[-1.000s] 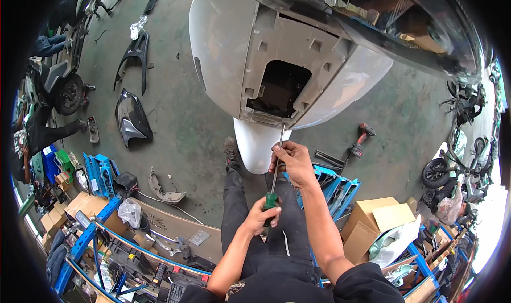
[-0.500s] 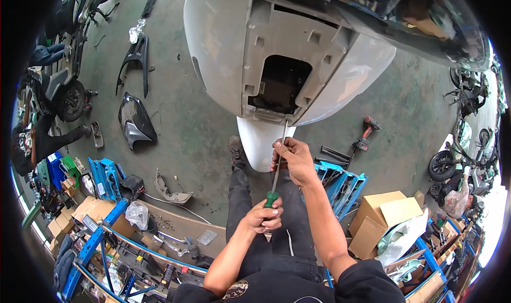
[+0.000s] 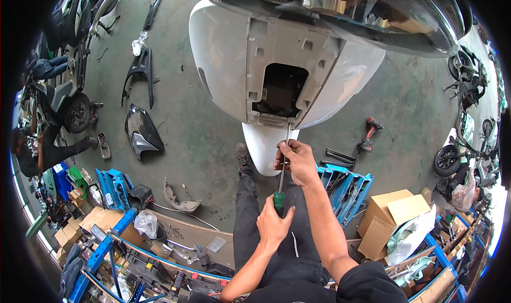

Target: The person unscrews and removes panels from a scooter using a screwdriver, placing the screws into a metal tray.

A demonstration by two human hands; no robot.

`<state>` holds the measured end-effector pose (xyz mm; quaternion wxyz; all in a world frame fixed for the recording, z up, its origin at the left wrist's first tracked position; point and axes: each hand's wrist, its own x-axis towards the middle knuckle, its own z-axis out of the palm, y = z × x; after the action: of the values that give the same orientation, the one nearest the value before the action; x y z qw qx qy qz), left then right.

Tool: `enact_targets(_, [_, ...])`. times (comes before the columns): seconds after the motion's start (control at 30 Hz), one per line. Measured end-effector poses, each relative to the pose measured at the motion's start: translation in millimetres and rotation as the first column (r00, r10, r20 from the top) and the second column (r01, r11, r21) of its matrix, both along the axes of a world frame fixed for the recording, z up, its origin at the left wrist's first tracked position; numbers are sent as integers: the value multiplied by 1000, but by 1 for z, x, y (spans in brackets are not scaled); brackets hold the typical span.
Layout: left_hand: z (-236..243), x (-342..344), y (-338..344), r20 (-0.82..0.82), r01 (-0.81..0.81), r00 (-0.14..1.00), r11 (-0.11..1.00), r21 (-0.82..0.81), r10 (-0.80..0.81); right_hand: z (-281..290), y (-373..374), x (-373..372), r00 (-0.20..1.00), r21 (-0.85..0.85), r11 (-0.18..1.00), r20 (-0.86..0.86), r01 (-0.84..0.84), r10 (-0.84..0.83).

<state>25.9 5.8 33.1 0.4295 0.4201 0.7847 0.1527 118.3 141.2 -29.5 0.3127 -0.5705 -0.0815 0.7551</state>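
A long screwdriver runs from its green handle point(image 3: 279, 199) up to the lower edge of the grey mounting plate point(image 3: 293, 31) on a white scooter body point(image 3: 213, 53). My left hand point(image 3: 272, 223) is closed round the handle from below, thumb lifted along its right side. My right hand point(image 3: 295, 162) pinches the metal shaft higher up, just below where it meets the plate. The tip is too small to make out. The plate has a dark rectangular opening point(image 3: 279, 87); a white tongue-shaped panel point(image 3: 258, 148) hangs below it, above my legs.
A red cordless drill point(image 3: 370, 133) lies right on the floor point(image 3: 175, 117); black panels point(image 3: 142, 133) lie left. Blue metal stands point(image 3: 340, 191), cardboard boxes point(image 3: 388, 223) and cluttered shelving point(image 3: 122, 250) are near me. Motorcycles point(image 3: 74, 111) and a co-worker point(image 3: 37, 159) are at left, more motorcycles right.
The view has shifted slightly, with the scenery sitting lower and a little to the right. My left hand has changed its grip on the handle, thumb now raised; my right hand stays on the shaft.
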Motion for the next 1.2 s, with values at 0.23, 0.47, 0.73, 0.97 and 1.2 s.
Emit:
enact_targets(0.23, [-34, -6, -2, 675, 104, 6, 671, -734, 738, 4, -1, 12, 998, 17, 999, -54, -27, 27])
enact_targets(0.47, [-76, -34, -18, 540, 285, -574, 769, -572, 615, -3, 16, 20, 964, -5, 984, -202, -176, 171])
enact_targets(0.73, [-4, -10, -6, 117, -51, 991, 995, -84, 61, -4, 5, 0, 993, -15, 1000, -119, -16, 14])
enact_targets(0.97, [-37, -48, -4, 752, 51, 280, 773, -632, 596, -6, 6, 10, 990, -7, 997, -121, -76, 75])
enact_targets(1.2, [-81, -25, -30, 486, 259, -612, 739, -622, 624, 8, 22, 28, 939, 14, 970, -247, -244, 240])
